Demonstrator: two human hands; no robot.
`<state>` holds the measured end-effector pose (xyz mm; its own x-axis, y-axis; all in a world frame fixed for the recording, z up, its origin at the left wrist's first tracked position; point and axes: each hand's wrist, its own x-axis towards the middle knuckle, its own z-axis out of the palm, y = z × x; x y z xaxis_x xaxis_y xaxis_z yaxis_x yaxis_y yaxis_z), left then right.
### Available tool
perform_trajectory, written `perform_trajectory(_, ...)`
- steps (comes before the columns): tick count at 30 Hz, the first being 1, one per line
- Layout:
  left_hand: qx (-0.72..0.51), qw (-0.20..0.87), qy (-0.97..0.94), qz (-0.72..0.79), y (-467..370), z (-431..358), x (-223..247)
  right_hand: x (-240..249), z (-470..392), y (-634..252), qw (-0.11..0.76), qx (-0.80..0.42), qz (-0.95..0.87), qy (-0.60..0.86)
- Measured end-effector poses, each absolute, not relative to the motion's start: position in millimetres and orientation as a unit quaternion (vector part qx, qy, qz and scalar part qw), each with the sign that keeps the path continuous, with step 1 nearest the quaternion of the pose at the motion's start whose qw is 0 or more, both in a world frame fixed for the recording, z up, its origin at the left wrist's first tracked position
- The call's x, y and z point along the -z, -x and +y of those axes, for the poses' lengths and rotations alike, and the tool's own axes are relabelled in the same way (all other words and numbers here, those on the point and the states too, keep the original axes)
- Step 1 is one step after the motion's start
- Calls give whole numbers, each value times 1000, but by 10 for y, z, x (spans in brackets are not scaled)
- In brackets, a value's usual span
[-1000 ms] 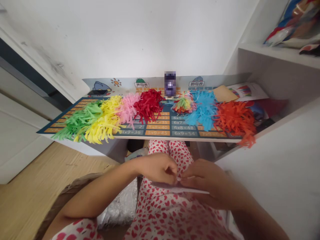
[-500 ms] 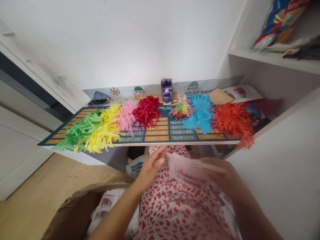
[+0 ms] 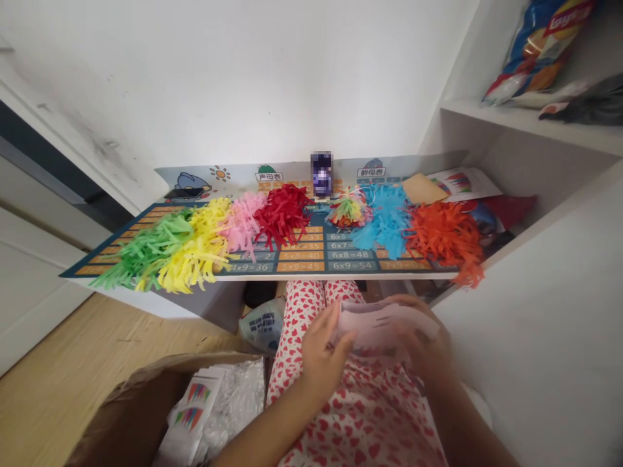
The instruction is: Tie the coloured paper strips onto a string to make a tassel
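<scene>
Above my lap, both hands hold a pale printed paper packet [image 3: 374, 327], which looks bent, its upper edge curving. My left hand [image 3: 325, 353] grips its left edge, thumb towards me and fingers behind. At its right end, my right hand [image 3: 428, 340] is closed around the paper, somewhat blurred by motion. Beyond them, tissue-paper tassels lie in a row along the desk: green [image 3: 146, 250], yellow [image 3: 197, 250], pink [image 3: 242, 224], dark red [image 3: 283, 217], a small multicoloured one [image 3: 349, 209], blue [image 3: 384, 217] and orange [image 3: 445, 233].
An open cardboard box [image 3: 121, 405] on the floor at left holds printed packets [image 3: 192, 405] and clear plastic wrap [image 3: 233, 402]. A phone [image 3: 322, 174] stands against the wall. More packets [image 3: 464, 183] lie at the desk's right end, below a shelf with a chip bag [image 3: 540, 48].
My left hand has moved right and taken hold of the packet's left edge. The packet, flatter before, now looks curved. The view has shifted slightly.
</scene>
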<state>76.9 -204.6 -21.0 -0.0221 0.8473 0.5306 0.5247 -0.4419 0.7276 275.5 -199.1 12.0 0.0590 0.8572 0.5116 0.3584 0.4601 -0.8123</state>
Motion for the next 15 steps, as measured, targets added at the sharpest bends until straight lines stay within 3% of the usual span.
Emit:
perform_trajectory(10, -581, 65, -630, 511, -680, -2160, 340, -73, -1893, -2765, 539, -216, -686, 438)
perform_trajectory(15, -596, 124, -659, 443, -738, -2232, 340, -53, -1842, -2760, 526, -261, -675, 445)
